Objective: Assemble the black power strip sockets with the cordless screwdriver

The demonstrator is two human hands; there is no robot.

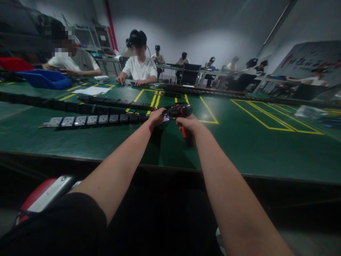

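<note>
My right hand (188,123) is wrapped around the grip of a black and orange cordless drill (181,111). The drill lies level and points left, its small light shining by my left fingertips. My left hand (156,118) is closed at the right end of a long power strip (97,120), which has a row of light grey socket modules that turn black toward my hand. The drill's tip and the very end of the strip are hidden by my left fingers.
More dark strips (114,102) lie behind on the green table (239,149), which has yellow tape outlines. A blue bin (46,79) and white paper (92,90) are at the far left, a plastic bag (310,111) at the right. A co-worker (141,67) sits opposite.
</note>
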